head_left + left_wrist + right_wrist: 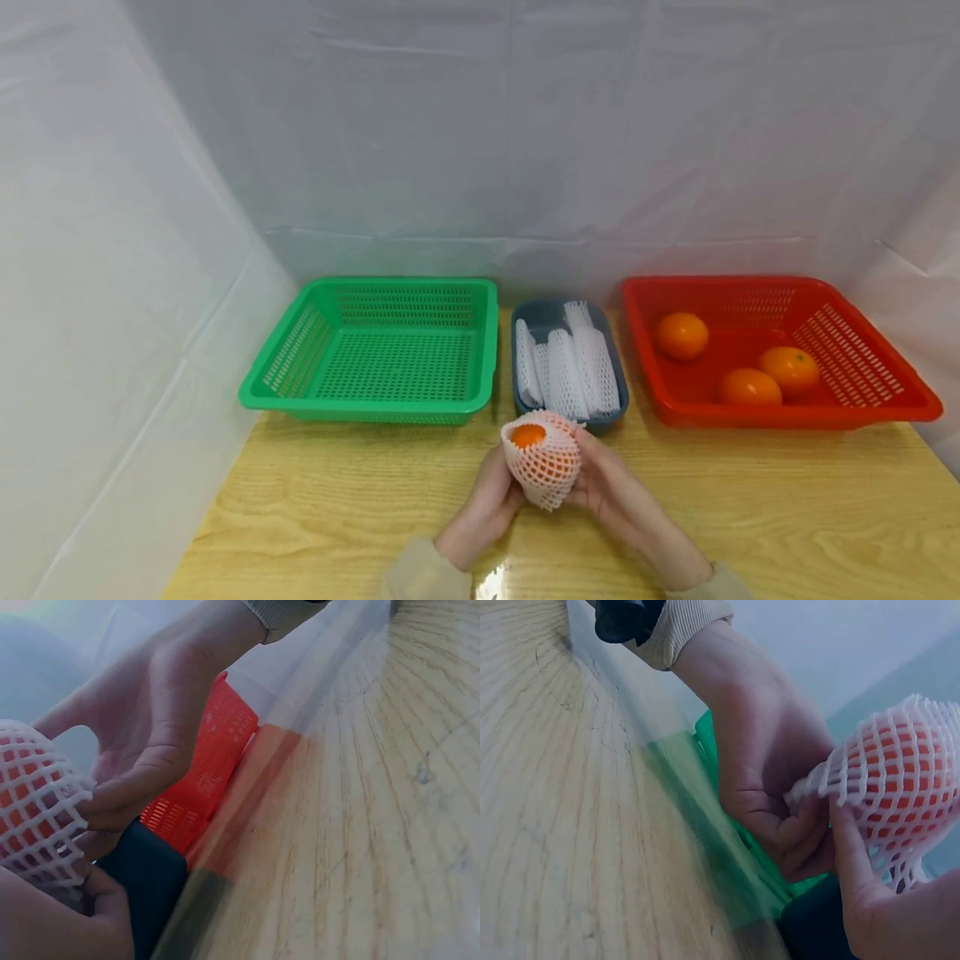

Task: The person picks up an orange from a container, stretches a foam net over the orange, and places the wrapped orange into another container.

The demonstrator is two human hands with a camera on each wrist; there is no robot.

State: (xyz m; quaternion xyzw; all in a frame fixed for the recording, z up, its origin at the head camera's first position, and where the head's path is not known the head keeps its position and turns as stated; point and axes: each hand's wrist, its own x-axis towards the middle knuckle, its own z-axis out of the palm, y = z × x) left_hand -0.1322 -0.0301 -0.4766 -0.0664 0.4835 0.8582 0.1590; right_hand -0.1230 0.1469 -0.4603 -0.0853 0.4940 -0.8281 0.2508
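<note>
Hands, two of them, meet over the near part of the bench. The left hand [491,498] pinches the narrow lower end of a white foam net [552,477] with curled fingers, and the right hand [611,492] grips the net's other side between thumb and fingers. Inside the mesh sits one wrapped orange [528,435], its bare skin showing through the net's mouth; it is held up just in front of a small blue tray [543,312]. Pale ribbed cuffs [694,626] end at both wrists.

Under all this, the bench [315,500] has a yellowish wood-grain top, glossy enough to throw a bright glare between the forearms. White sheeting [480,125], creased and faintly shiny, closes off the back and both sides.

By count: one blue tray, holding several folded foam sleeves [566,375] that overlap too much for a sure number; one green basket [367,406] to its left, with slotted sides and floor; one red basket [787,415] to its right, holding three loose oranges [682,336], two of them close together, one apart. Oranges total four.
</note>
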